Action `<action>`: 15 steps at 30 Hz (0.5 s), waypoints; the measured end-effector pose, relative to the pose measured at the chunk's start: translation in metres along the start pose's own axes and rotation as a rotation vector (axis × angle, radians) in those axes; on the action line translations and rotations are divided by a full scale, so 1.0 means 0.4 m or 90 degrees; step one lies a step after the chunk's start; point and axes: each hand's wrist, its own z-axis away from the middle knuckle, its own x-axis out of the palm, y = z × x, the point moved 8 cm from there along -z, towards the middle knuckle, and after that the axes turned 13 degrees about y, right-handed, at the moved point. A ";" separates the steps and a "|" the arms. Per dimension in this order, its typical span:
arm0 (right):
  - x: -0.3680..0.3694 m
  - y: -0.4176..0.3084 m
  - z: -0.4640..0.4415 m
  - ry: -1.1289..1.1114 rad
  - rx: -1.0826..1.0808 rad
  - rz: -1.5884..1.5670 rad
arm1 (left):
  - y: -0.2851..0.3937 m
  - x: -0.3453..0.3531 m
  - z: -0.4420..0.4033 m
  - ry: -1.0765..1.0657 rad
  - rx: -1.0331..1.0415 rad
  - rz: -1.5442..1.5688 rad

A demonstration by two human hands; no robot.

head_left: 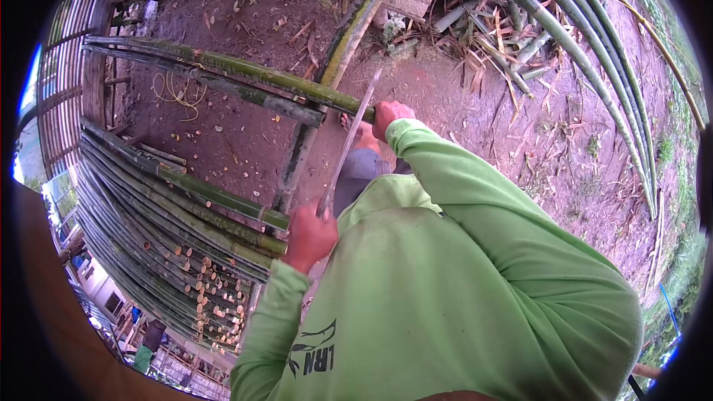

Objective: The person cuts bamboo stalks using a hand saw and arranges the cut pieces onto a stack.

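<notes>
My left hand (pixel 310 236) is closed around the handle of a handsaw (pixel 347 145), its long narrow blade slanting up and away from me. The teeth are too small to make out. Near its far end, the blade crosses a green bamboo pole (pixel 260 74). My right hand (pixel 392 116) grips the end of that pole, just right of the blade. A second bamboo pole (pixel 260 96) lies alongside, its end just short of the blade. Both poles rest across a bamboo support (pixel 347 44). Part of a foot (pixel 367 138) shows below the pole end.
Stacked bamboo poles (pixel 186 226) fill the left side, several cut ends facing me. Long bent poles (pixel 587 52) arch at the right. Bamboo offcuts (pixel 512 37) are heaped at the back. Yellow cord (pixel 178 96) lies on the dirt ground (pixel 460 111). A slatted bamboo structure (pixel 63 82) stands left.
</notes>
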 end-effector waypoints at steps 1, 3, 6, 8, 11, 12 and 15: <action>0.011 0.005 -0.001 -0.009 0.004 0.003 | 0.006 0.049 -0.074 -0.034 -0.026 0.009; 0.024 0.011 -0.009 -0.017 0.016 0.004 | 0.045 0.133 -0.218 -0.059 -0.034 0.010; 0.017 0.018 -0.003 -0.041 0.019 -0.021 | 0.075 0.138 -0.253 -0.046 0.026 0.001; 0.025 0.012 -0.011 -0.038 0.027 0.001 | 0.055 0.146 -0.247 -0.043 0.050 0.012; 0.054 0.026 -0.025 -0.077 0.049 -0.059 | -0.059 0.203 -0.200 -0.006 0.082 0.077; 0.043 0.020 -0.013 -0.093 0.059 -0.069 | -0.122 0.230 -0.181 0.007 0.079 0.118; 0.024 0.002 0.018 -0.071 0.079 -0.050 | -0.122 0.213 -0.166 0.022 0.080 0.140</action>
